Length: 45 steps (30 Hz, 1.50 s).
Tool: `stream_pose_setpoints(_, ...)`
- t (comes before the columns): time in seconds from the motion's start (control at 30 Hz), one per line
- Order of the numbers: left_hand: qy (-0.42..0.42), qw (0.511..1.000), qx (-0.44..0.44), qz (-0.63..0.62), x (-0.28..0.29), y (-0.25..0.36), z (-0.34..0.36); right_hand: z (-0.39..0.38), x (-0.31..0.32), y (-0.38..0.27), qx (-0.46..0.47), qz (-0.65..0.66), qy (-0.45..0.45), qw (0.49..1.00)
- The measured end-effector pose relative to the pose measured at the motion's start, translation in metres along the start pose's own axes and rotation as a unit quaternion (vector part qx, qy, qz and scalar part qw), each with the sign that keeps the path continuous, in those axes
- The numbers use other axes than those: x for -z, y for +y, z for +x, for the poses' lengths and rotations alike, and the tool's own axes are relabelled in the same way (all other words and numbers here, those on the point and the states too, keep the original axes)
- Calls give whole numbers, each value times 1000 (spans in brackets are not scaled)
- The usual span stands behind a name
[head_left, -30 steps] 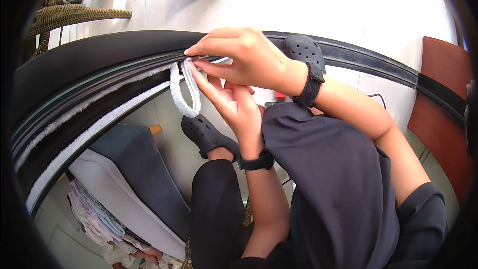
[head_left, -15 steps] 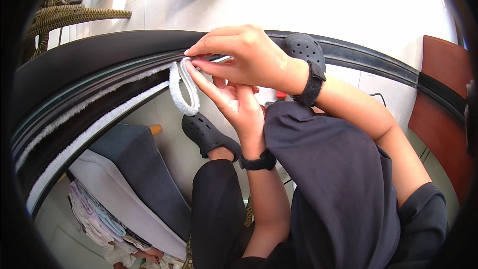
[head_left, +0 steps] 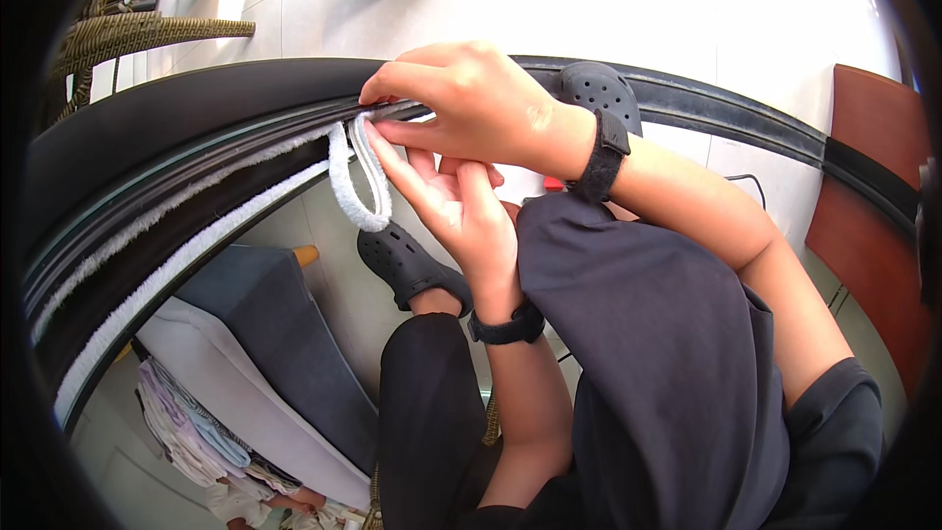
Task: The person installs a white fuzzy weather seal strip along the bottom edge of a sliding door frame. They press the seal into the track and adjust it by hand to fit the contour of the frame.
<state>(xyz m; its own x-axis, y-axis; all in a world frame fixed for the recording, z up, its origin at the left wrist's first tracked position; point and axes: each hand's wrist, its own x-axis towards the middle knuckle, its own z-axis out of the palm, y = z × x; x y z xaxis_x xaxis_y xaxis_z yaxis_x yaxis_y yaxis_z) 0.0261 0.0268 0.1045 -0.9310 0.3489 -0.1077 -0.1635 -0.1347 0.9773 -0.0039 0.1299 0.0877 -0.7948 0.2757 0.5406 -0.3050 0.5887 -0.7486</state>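
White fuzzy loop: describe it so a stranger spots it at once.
Follow the long black frame curving across the picture's left half to the right hand and left hand. Beside them, a white fuzzy loop hangs above a dark clog. Unlike the white strips lying along the frame, it droops in a narrow U.

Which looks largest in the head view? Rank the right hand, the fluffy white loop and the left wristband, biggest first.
1. Right hand
2. Fluffy white loop
3. Left wristband, clearly smallest

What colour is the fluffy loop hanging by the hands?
The fluffy loop is white, seen best in the head view.
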Motion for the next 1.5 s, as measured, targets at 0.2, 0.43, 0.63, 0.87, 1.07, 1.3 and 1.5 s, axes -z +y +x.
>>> stream_pose_setpoints(0.2, 11, 1000, -8, 8, -2, 1, -3, -1, -4, -1, -9, -9, -1, 1000)
stream_pose_setpoints(0.43, 27, 999, -13, 10, -11, -2, -6, -2, 2, 5, -17, 34, -7, 999)
stream_pose_setpoints(0.63, 44, 998, -24, 31, -9, -3, -7, -5, 4, 7, -21, 59, -11, 998)
stream_pose_setpoints(0.87, 46, 998, -9, 46, -8, -2, -8, -3, 6, 4, -31, 43, -25, 998)
stream_pose_setpoints(1.07, 27, 1000, 1, 10, -5, -13, -6, -6, 7, 6, -28, 43, -26, 998)
stream_pose_setpoints(1.3, 22, 1000, -8, -5, -8, -12, 0, -6, 7, 4, -29, 33, -29, 999)
stream_pose_setpoints(1.5, 31, 999, -13, 9, -8, -14, 3, -9, 5, 9, -28, 39, -14, 999)
